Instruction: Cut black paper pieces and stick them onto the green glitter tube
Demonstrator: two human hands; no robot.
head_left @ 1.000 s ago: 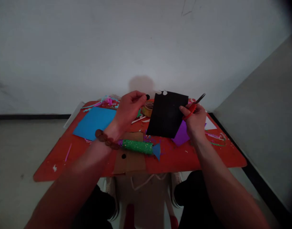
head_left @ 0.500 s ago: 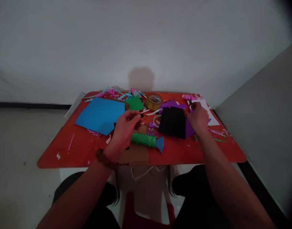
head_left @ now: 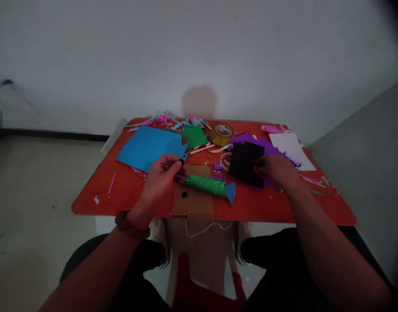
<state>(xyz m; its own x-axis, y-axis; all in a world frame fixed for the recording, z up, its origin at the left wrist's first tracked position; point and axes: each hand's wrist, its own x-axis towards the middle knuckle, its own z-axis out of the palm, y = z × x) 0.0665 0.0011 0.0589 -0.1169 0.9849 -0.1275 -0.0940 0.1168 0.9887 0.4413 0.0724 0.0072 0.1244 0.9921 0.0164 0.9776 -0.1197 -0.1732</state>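
Note:
My left hand (head_left: 163,173) is closed in a pinch on a small black paper piece (head_left: 182,162), near the right corner of the blue sheet. Over the right edge of the black paper (head_left: 246,160), my right hand (head_left: 278,169) is closed around scissors (head_left: 257,168). Their red handle shows at the fingers, but the blades are hard to make out against the black. Between the hands lies a green speckled paper tube (head_left: 205,184) with a blue paper tail (head_left: 230,193), partly on brown cardboard (head_left: 199,206). A black dot (head_left: 184,195) rests on that cardboard.
The red table (head_left: 98,190) also bears a blue sheet (head_left: 150,145), a green paper piece (head_left: 195,136), a tape roll (head_left: 221,134), a white ring (head_left: 225,161), purple paper (head_left: 273,149) and a white sheet (head_left: 292,149). Paper scraps line the back edge. A wall stands behind.
My right hand has come from the table's right back, by the white sheet, toward me to the black paper, bringing the scissors. My left hand still pinches the small black piece, slightly lower. The view has shifted.

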